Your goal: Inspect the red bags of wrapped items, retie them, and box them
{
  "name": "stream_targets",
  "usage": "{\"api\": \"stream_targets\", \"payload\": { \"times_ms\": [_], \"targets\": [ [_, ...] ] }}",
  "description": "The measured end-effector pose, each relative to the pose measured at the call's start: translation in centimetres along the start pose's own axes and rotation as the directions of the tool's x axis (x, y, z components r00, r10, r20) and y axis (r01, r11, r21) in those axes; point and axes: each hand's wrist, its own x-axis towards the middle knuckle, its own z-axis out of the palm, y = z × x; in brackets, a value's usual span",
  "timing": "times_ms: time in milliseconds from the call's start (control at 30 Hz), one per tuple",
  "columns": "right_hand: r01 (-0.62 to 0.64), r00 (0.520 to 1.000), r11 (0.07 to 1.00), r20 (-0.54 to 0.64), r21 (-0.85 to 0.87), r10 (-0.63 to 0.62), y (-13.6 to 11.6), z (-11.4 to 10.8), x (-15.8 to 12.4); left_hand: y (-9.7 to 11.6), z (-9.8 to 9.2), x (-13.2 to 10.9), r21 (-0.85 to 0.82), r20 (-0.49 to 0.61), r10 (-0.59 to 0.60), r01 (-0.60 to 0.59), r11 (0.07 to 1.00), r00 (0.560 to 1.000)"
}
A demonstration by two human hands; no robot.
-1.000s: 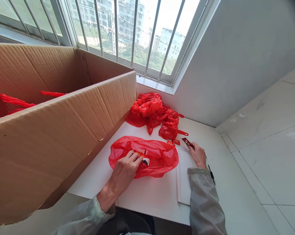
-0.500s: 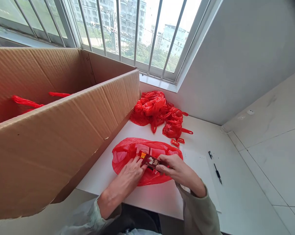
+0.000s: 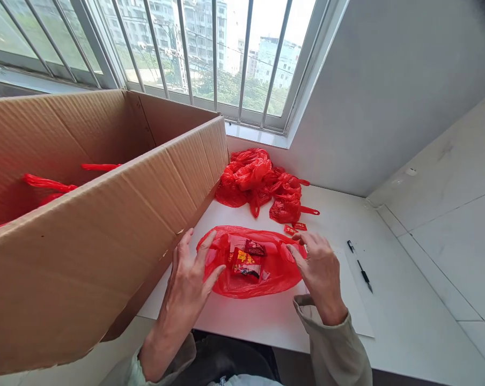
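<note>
A red plastic bag [image 3: 280, 281] lies spread on the white table with its mouth facing up. Inside it rest a red packet with yellow lettering [image 3: 244, 262], a smaller dark red packet [image 3: 255, 247] and some pale pink items. At the bag's left edge is my left hand [image 3: 188, 284], thumb and fingers spread apart, holding nothing. My right hand [image 3: 321, 271] is at the right rim, thumb and forefinger apart with a fold of the bag between them; no firm grip shows.
A large cardboard box [image 3: 146, 198] stands on the left, with red bag handles [image 3: 49, 184] inside. Bunched red bags [image 3: 250, 174] lie at the back by the window. Small red packets [image 3: 294, 228] sit beyond my right hand. A pen [image 3: 364, 276] and its cap [image 3: 350, 246] lie right.
Both hands have moved off the dark red packet, which is now in the bag. The left hand went left and opened; the right went right to the rim. The view shifted slightly.
</note>
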Motion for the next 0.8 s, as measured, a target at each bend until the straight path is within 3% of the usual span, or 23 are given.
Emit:
{"api": "stream_targets", "payload": {
  "times_ms": [67, 200, 267, 333, 400, 500, 567, 633, 700, 767, 800],
  "targets": [
    [0.005, 0.998, 0.998, -0.063, -0.070, -0.009, 0.8, 0.6, -0.6, 0.1, 0.5, -0.2, -0.029, 0.079, -0.113, 0.115, 0.993, 0.991],
    [-0.009, 0.989, 0.998, 0.149, -0.067, 0.019, 2.2, 2.0, -1.2, -0.2, 0.5, 0.4, -0.171, 0.208, -0.169, 0.206, 0.964, 0.964],
    [-0.041, 0.982, 0.999, 0.186, 0.029, 0.035, 2.4, 1.9, -0.7, -0.4, 0.3, 1.4, -0.273, 0.223, -0.168, 0.227, 0.935, 0.960],
    [-0.053, 0.993, 0.976, 0.117, 0.210, 0.029, 2.2, 1.3, 0.2, -0.4, -0.1, 2.8, -0.397, 0.194, -0.204, 0.267, 0.878, 0.960],
    [-0.047, 0.998, 0.915, -0.008, 0.400, 0.055, 1.9, 0.4, 1.4, -0.1, -0.4, 4.6, -0.583, 0.141, -0.254, 0.288, 0.760, 0.957],
    [-0.017, 0.973, 0.774, -0.166, 0.633, 0.157, 1.4, -1.0, 3.1, 0.8, -1.2, 7.6, -0.867, 0.072, -0.321, 0.218, 0.447, 0.944],
    [0.028, 0.955, 0.635, -0.208, 0.772, 0.212, 1.4, -1.8, 3.9, 1.5, -1.9, 9.3, -0.954, 0.043, -0.357, 0.145, 0.262, 0.933],
    [0.027, 0.964, 0.537, -0.164, 0.843, 0.208, 1.5, -2.5, 4.1, 2.0, -2.6, 10.3, -0.980, 0.047, -0.350, 0.111, 0.163, 0.935],
    [-0.051, 0.986, 0.580, -0.050, 0.813, 0.156, 1.9, -2.9, 3.9, 1.9, -2.8, 10.5, -0.973, 0.096, -0.282, 0.149, 0.176, 0.955],
    [-0.098, 0.992, 0.736, 0.006, 0.670, 0.126, 2.1, -3.2, 3.1, 1.5, -2.7, 9.9, -0.916, 0.185, -0.167, 0.231, 0.328, 0.969],
    [-0.084, 0.993, 0.810, -0.020, 0.580, 0.118, 2.0, -3.3, 2.6, 1.3, -2.5, 9.3, -0.862, 0.230, -0.118, 0.258, 0.436, 0.966]
  ]
}}
